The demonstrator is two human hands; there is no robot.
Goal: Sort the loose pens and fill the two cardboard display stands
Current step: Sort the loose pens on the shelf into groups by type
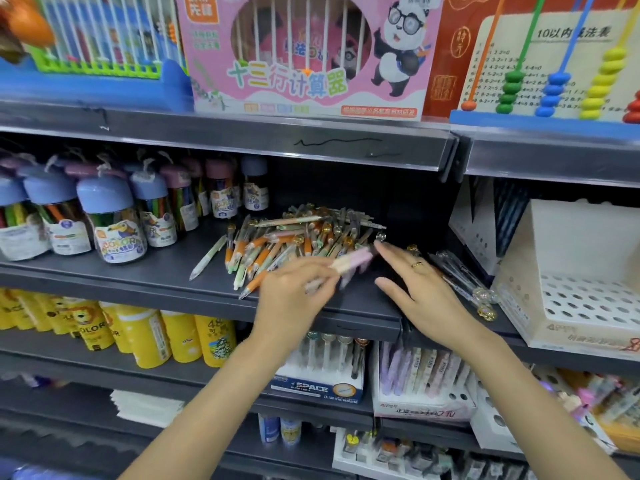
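On the dark middle shelf I saw, furthest left, a row of jars of coloured pens with blue and purple lids. Just to their right lay the pile of loose pens, mostly orange and pale green barrels heaped across one another, with a single white pen lying apart at the pile's left edge. My left hand was over the front of that pile, its fingers curled round a pastel pen in pink and cream; the pen was blurred, so I could not tell whether there was more than one. My right hand hovered beside it, fingers straight and spread, holding nothing, a ring on one finger. Beyond that hand a few clear pens with ornamental tops lay at the shelf's edge. Furthest right stood a cardboard display stand, its perforated insert showing rows of holes.
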